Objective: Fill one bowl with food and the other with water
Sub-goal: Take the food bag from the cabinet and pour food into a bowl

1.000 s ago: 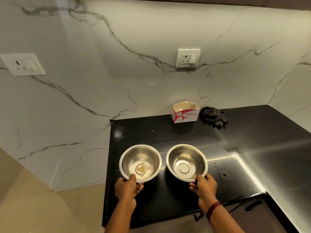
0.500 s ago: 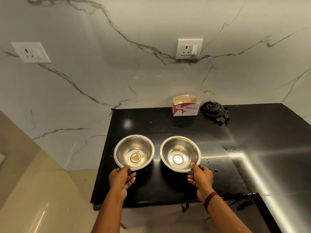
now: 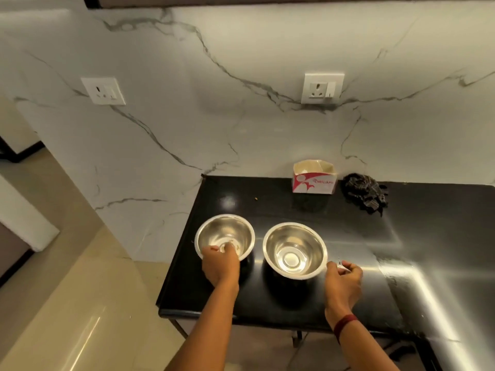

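Note:
Two steel bowls stand side by side near the front left of a black counter (image 3: 348, 236). The left bowl (image 3: 227, 230) is held at its near rim by my left hand (image 3: 221, 267), whose thumb reaches inside and hides the bowl's bottom. The right bowl (image 3: 294, 250) looks empty, with a shiny flat bottom. My right hand (image 3: 342, 279) is at its right rim with curled fingers pinching the edge. Both bowls tilt slightly toward me.
A red and white open carton (image 3: 313, 180) and a dark crumpled cloth (image 3: 364, 194) sit at the back against the marble wall. Two wall sockets (image 3: 322, 88) (image 3: 103, 91) are above. The counter's left edge (image 3: 179, 250) drops to a beige floor. Wet streaks mark the counter at the right.
The view has shifted left and back. My left thumb has moved into the left bowl, and my right hand has slid from the near rim to the right rim of its bowl.

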